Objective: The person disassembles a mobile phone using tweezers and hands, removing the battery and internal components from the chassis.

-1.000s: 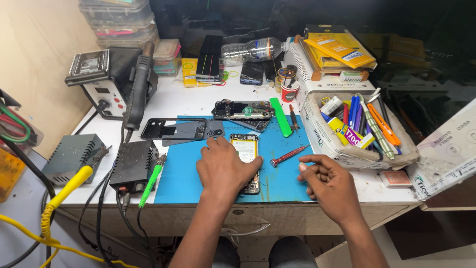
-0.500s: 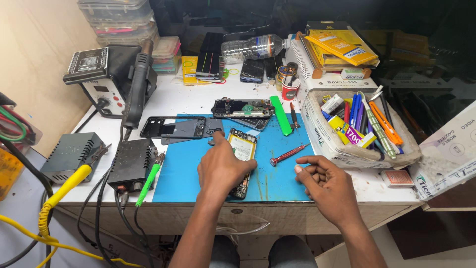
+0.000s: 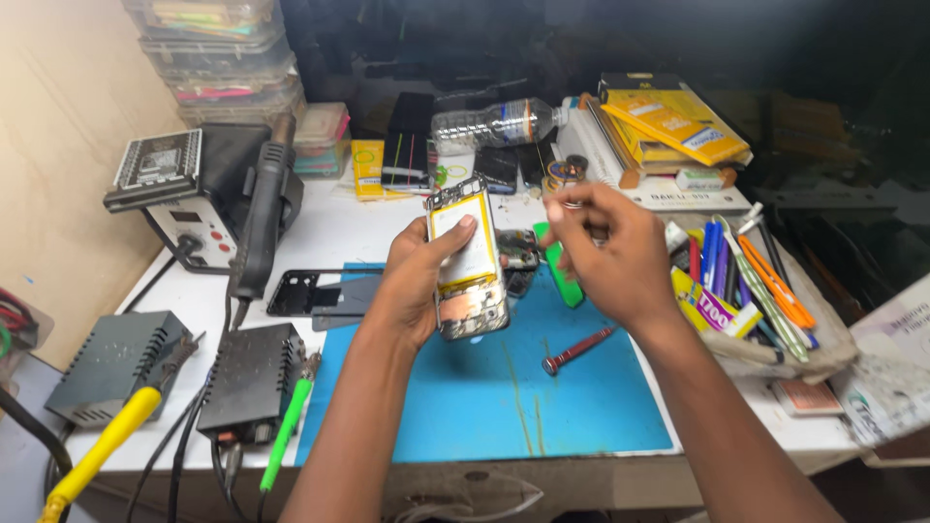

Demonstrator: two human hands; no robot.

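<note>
i count two hands and one opened phone. my left hand [image 3: 415, 281] holds the phone [image 3: 468, 257] up above the blue mat [image 3: 504, 387], fingers wrapped round its left edge and thumb laid across the pale battery; back cover off, board showing at the lower end. my right hand [image 3: 605, 257] is raised just at 3 o'clock of the phone, fingertips pinched narrow together; whether anything sits between them i cannot tell.

on the mat: one red screwdriver [image 3: 578, 350] at 5 o'clock of the phone, lying flat, untouched. one green tool [image 3: 560, 276] partly hidden behind the right hand. one more phone body [image 3: 519, 257] lies behind the held phone, mostly covered by it. one black phone frame [image 3: 315, 293] at 9 o'clock, half on the mat.

one hot air station [image 3: 194, 194] at 10 o'clock with its black handle [image 3: 262, 228]. two dark boxes at 8 o'clock [image 3: 111, 363] [image 3: 252, 378], beside one green-handled iron [image 3: 289, 431] and one yellow-handled one [image 3: 102, 450]. one clear bottle [image 3: 494, 123] at 12 o'clock, on its side. one tray of pens [image 3: 751, 291] at 3 o'clock, past the right wrist.
</note>
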